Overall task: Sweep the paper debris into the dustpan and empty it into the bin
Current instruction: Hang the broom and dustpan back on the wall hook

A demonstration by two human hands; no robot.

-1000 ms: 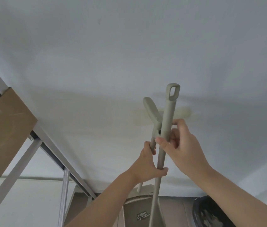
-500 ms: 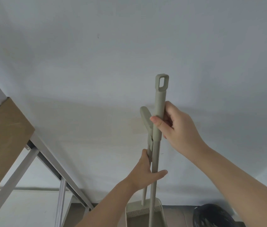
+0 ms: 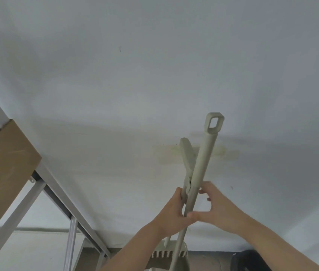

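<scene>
L hand (image 3: 174,214) wraps the dustpan handle (image 3: 188,159), thumb on the broom pole (image 3: 202,167). R hand (image 3: 220,210), blurred, curls thumb & fingers round that same pole. Pole leans right and the handle crosses it on the left. Dustpan (image 3: 160,251) sits by the pole's btm end, black bin (image 3: 246,260) to the pole's right, cardboard box (image 3: 4,173) & metal frame (image 3: 13,222) well left of it.

White wall (image 3: 154,75) with yellowish stain (image 3: 166,156), grey metal frame (image 3: 57,184), brown panel (image 3: 4,169) at left.
</scene>
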